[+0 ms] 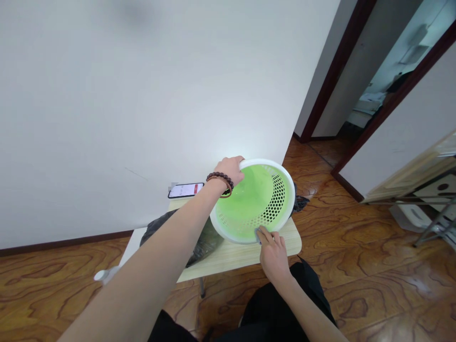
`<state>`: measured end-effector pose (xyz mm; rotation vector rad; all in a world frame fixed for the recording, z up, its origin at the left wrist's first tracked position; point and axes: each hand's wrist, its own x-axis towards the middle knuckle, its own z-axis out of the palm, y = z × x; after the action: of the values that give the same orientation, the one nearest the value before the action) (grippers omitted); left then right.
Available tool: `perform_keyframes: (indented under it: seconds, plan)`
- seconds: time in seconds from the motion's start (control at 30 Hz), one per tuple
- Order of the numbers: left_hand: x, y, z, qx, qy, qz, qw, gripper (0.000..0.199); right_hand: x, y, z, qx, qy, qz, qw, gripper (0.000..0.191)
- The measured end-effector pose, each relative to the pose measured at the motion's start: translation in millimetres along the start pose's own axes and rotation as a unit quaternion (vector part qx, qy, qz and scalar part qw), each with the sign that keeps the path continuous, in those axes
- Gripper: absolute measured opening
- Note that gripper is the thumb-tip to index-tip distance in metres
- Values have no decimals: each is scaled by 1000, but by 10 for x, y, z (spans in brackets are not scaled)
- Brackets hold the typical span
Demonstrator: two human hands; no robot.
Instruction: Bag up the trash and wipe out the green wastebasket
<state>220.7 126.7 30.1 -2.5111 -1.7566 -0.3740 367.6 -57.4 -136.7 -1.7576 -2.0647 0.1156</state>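
Note:
A green plastic basket (245,194) with a white rim and a band of round holes is tilted over the small table, its open side toward me. My left hand (230,170), with a beaded bracelet at the wrist, is closed on the rim at the upper left. Down at the near rim, my right hand (273,251) presses a small grey cloth (257,234) against the edge; only a bit of the cloth shows beneath the fingers. Part of the left hand's grip is hidden behind the rim.
The basket is above a light wood-top table (242,254) against a white wall. A phone (185,190) lies at the table's back, a black plastic bag (204,242) left of the basket. A white object (103,274) stands by the left edge. A doorway is at right.

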Motion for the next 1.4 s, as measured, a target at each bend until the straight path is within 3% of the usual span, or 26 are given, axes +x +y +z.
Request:
perform_keyframes:
  seconds: [0.2,0.3,0.47,0.57,0.73,0.83,0.97,1.07,1.23,1.4]
  plan:
    - [-12,32,-39,8,-13,-10,1000,40,52,-406,117,105,-8,-40,994,50]
    - [-23,-1,-51,8,-21,-14,1000,41,22,-288,74,69,-20,-56,996,50]
    - [-9,23,-33,0,-16,-9,1000,42,-24,45,14,-28,-2,3,1000,53]
    - [5,77,-26,-2,-17,-19,1000,41,5,-102,83,-5,3,0,1000,53]
    - [-32,17,-59,-5,-25,-24,999,41,13,-395,146,38,-7,-59,997,53]
    - [-60,-78,-67,-17,-16,-11,1000,42,-32,-217,70,16,-21,-62,998,52]
    - [-49,-95,-32,-18,-6,-2,1000,41,-68,51,13,-31,-3,-6,1000,55]
    - [-24,-35,-5,-10,-5,-12,1000,41,-56,-62,90,-23,12,18,1000,55]
    - [-25,2,-14,-7,-7,-21,1000,40,0,-459,229,49,23,-6,999,45]
    - [-53,-5,-53,-12,-17,-23,1000,42,82,-410,234,16,18,-36,999,40]
